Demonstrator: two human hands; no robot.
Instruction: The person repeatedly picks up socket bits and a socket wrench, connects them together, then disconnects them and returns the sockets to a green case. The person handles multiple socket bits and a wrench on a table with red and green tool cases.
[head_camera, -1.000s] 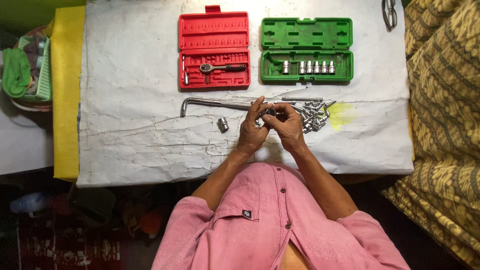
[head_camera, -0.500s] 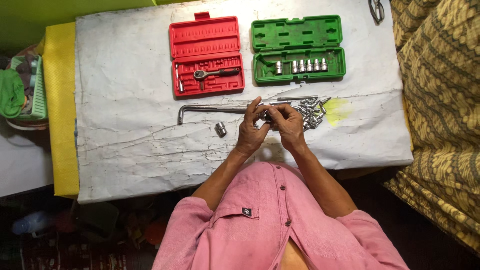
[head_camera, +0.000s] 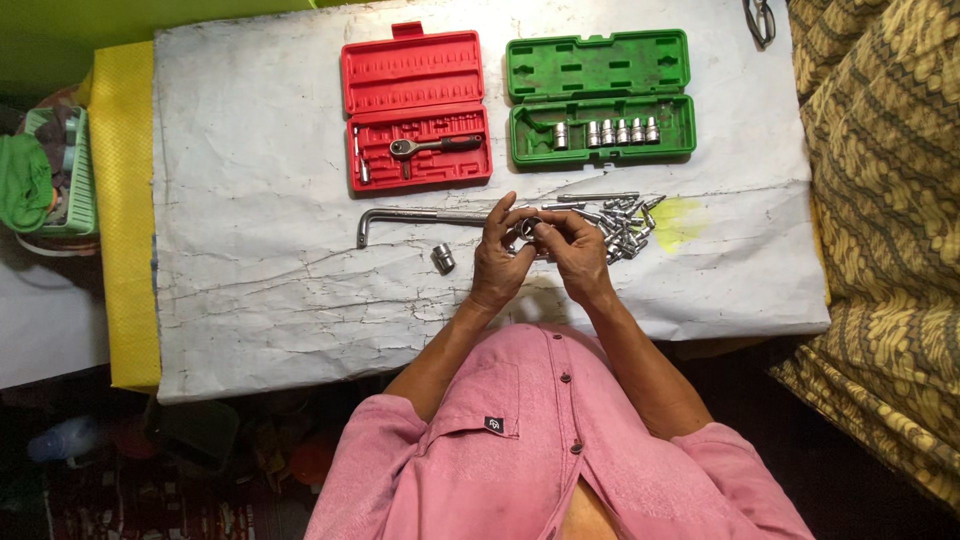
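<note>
Just below the green case (head_camera: 598, 98), over the white-covered worktop (head_camera: 250, 290), the left hand (head_camera: 498, 262) and the right hand (head_camera: 573, 252) meet around a small chrome socket (head_camera: 530, 226). The socket sits between the two hands at their upper edge, its round open end facing the camera; the left fingers (head_camera: 500, 212) curl up along its left side and the right fingers (head_camera: 556, 222) close over it from the right, so both sets of fingertips are pinching it between them, clear of the worktop. Directly below the green case and just right of the hands lies a heap of loose sockets and bits (head_camera: 622, 222), touching a yellow stain. Left of the green case stands the open red case (head_camera: 415, 108) with a ratchet handle (head_camera: 432, 146) in its lower half. Below and left of the green case, an L-shaped bar (head_camera: 415, 216) runs toward the left hand, and a single socket (head_camera: 442, 259) rests just beneath that bar. Inside the green case's lower half stands a row of sockets (head_camera: 608, 132). Compared with half a second ago, the hands hold the same clasp at the same spot beside the heap; the loose parts and both cases lie as before, and only the view has shifted slightly.
</note>
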